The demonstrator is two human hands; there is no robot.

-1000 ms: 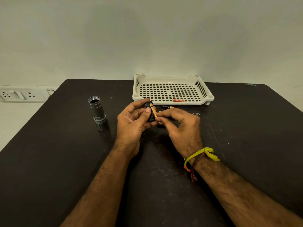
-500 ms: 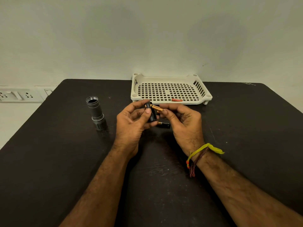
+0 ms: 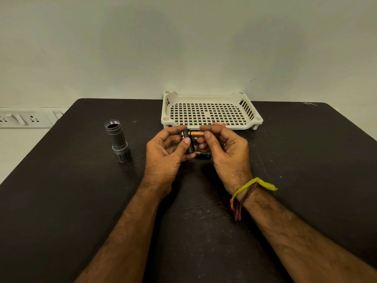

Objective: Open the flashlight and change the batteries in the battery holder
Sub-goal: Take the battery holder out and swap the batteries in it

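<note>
My left hand (image 3: 165,154) grips a black battery holder (image 3: 189,142) upright between thumb and fingers, above the dark table (image 3: 81,201). My right hand (image 3: 226,152) pinches a copper-and-black battery (image 3: 196,134) lying sideways, its left end touching the top of the holder. A second battery (image 3: 203,155) lies on the table just below the two hands. The grey flashlight body (image 3: 118,142) stands on its head at the left, with its threaded open end up, well apart from both hands.
A white perforated tray (image 3: 210,99) sits at the table's far edge behind my hands, with a small red item (image 3: 220,124) on its front edge. Wall sockets (image 3: 22,119) are on the left beyond the table. The wall stands right behind the table.
My right hand has pulled the battery away from lying along the holder and turned it sideways, now level at the holder's top. The second battery on the table has come into view.
</note>
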